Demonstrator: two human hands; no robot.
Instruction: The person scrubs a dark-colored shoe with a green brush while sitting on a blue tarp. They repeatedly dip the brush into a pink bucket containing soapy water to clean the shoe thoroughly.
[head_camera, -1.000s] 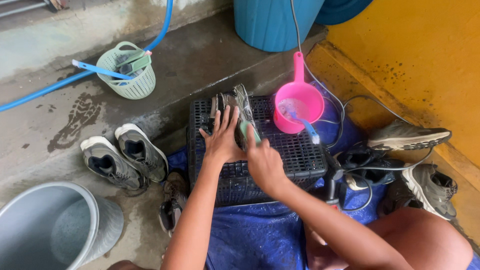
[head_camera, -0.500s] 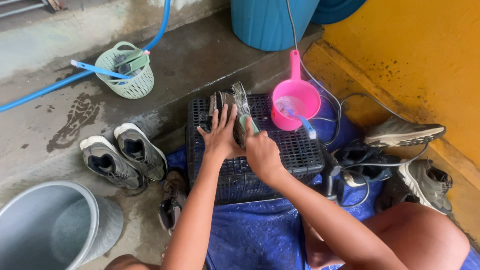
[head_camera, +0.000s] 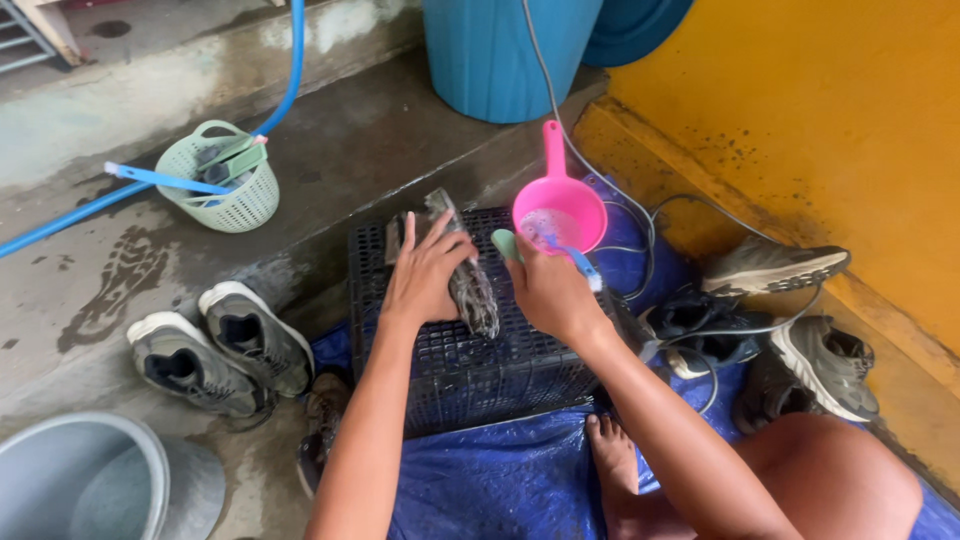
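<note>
Right hand (head_camera: 548, 290) slid off the wet insole (head_camera: 470, 280), now gripping a brush (head_camera: 520, 245), I think; left hand (head_camera: 425, 275) presses it onto the crate (head_camera: 480, 370), fingers spread.

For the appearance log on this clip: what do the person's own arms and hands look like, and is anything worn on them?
Both arms are bare along all that shows: no sleeves. The left hand and right hand are gloveless, and no ring, watch or bracelet can be seen. No markings are visible on either arm.
</note>
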